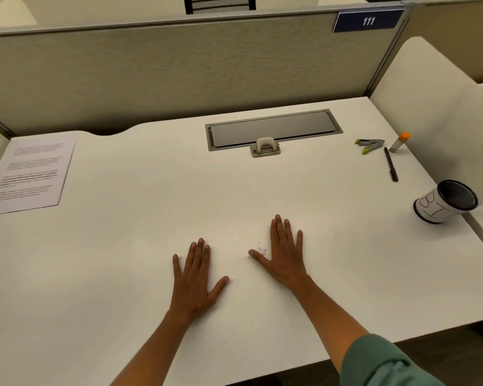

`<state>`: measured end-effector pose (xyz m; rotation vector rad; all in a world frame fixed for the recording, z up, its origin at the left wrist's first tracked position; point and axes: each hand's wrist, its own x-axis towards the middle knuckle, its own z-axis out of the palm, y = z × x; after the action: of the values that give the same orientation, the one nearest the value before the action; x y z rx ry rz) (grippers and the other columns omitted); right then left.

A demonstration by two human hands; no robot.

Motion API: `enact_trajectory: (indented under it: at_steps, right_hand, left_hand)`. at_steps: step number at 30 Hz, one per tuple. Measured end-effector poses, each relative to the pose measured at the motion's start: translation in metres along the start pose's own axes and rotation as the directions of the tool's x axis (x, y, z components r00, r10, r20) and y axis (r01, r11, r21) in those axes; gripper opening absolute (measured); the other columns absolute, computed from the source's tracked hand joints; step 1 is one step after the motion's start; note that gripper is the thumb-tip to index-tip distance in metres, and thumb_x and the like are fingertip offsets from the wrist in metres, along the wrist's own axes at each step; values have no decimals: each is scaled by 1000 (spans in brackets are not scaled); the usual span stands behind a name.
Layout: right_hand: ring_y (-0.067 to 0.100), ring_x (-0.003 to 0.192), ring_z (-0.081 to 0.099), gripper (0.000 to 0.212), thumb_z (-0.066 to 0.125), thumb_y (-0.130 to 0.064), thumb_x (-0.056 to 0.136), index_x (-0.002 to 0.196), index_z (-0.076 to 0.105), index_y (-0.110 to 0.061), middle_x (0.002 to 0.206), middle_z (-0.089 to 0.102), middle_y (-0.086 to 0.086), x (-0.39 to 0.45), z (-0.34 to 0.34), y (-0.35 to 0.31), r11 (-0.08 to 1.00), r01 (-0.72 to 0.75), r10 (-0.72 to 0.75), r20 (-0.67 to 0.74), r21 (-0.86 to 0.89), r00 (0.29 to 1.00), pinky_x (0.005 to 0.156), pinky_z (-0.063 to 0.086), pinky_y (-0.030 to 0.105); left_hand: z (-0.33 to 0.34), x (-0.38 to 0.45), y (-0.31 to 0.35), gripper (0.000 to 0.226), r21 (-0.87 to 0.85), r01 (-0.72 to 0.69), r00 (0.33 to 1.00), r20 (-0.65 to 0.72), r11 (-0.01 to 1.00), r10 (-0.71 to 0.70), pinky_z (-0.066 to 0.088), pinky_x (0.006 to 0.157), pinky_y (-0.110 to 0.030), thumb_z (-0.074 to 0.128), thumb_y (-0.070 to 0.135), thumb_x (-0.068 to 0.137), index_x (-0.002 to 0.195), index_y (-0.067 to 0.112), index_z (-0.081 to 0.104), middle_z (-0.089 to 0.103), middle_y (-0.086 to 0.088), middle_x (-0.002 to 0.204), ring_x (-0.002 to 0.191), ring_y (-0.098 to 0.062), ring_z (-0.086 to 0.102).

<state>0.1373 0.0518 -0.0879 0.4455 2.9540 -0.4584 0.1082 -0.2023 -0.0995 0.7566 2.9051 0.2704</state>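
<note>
My left hand (195, 277) lies flat on the white desk (123, 274), palm down, fingers straight and slightly spread. My right hand (283, 253) lies flat the same way a little to the right and farther forward. Neither hand holds anything. A printed sheet of paper (30, 174) lies at the desk's far left. At the far right lie a stapler with yellow-green tips (370, 144), a black pen (391, 164) and a glue stick with an orange cap (399, 142). A black mesh cup (445, 201) with a white label lies tipped on its side near the right edge.
A grey cable-tray lid (273, 129) is set into the desk at the back, with a small beige hole punch (265, 147) in front of it. Beige partition walls (151, 73) close the back and right sides. A faint smudge (261, 250) marks the desk by my right thumb.
</note>
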Motion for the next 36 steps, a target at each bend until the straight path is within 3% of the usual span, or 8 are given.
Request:
enact_trajectory:
  at_steps: [6,14,18,24,36]
  right_hand:
    - [20,147,-14,113,24,-89,73,153,-5,-15,161,-13,-1,-16,13,-17,991,110,-108,21,-81,994,116,-3,58]
    - [21,148,-10,100,24,-80,82,153,-4,-15,161,-12,-1,2,8,-8,999,-48,47,-34,-17,998,117,0,57]
    - [19,148,-12,99,24,-79,83,153,-7,-17,161,-14,-3,-2,3,0,999,-30,31,-33,34,999,118,-1,54]
    - [17,147,-15,114,28,-89,73,153,-8,-16,161,-14,-4,-24,0,15,994,101,-99,36,-43,994,119,0,52]
    - [18,148,-9,104,23,-82,78,152,-7,-16,161,-9,-4,9,-4,15,1000,-1,1,13,-16,1000,118,1,53]
  left_hand:
    - [2,11,10,88,-28,-22,1000,-6,999,22,7,117,-58,23,70,91,154,11,9,1,-4,163,150,-19,0]
    - [4,24,25,87,-24,-38,999,11,999,39,4,118,-55,19,70,91,155,11,7,-2,-4,163,150,-18,-4]
    - [2,32,26,86,-19,-46,999,-2,999,46,4,118,-54,22,69,92,155,11,7,-1,-4,163,150,-18,-3]
    - [3,43,26,86,-43,-37,999,-17,998,36,2,119,-54,22,68,92,155,12,4,-3,-3,163,150,-18,-5]
    - [12,28,50,82,2,-158,987,13,988,158,9,117,-58,30,67,92,154,15,16,4,-7,163,150,-22,2]
